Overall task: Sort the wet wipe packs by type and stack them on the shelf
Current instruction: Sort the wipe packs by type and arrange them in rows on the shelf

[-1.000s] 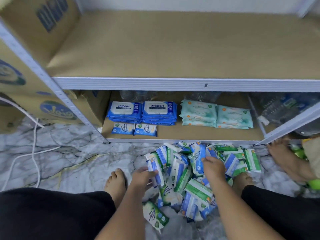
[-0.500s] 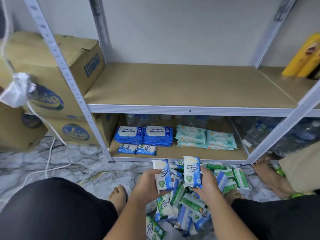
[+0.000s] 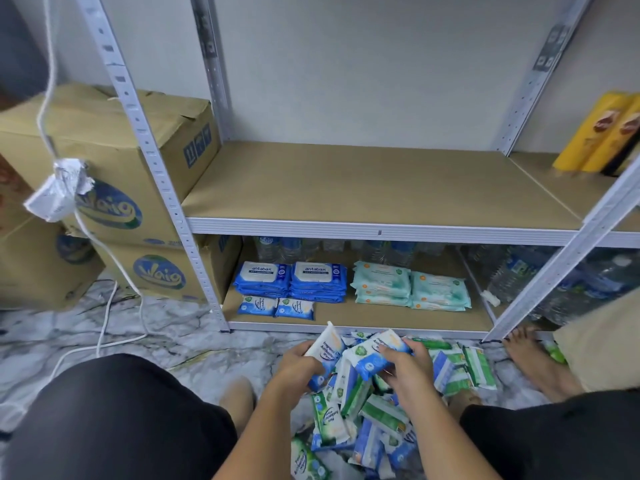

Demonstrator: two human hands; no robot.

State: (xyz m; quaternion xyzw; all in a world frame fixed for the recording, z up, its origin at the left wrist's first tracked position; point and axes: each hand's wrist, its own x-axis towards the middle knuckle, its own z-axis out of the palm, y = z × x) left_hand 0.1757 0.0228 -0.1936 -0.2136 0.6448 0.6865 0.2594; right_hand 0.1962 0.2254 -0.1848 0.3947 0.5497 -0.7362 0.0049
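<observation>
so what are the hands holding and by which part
Left hand grips one blue wipe pack by its lower end; right hand grips a second pack by its right end.

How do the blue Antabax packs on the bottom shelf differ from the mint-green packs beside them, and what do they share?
Colour: the Antabax packs are dark blue with a white label; the mint-green packs are pale with an orange dot.
Place: the Antabax packs sit left, the mint-green packs right.
Shared: both lie flat in two side-by-side stacks on the bottom shelf.

Mid shelf (image 3: 363,188) open — btm shelf (image 3: 398,318): stacks (image 3: 291,282) left, bottles (image 3: 381,251) behind.
</observation>
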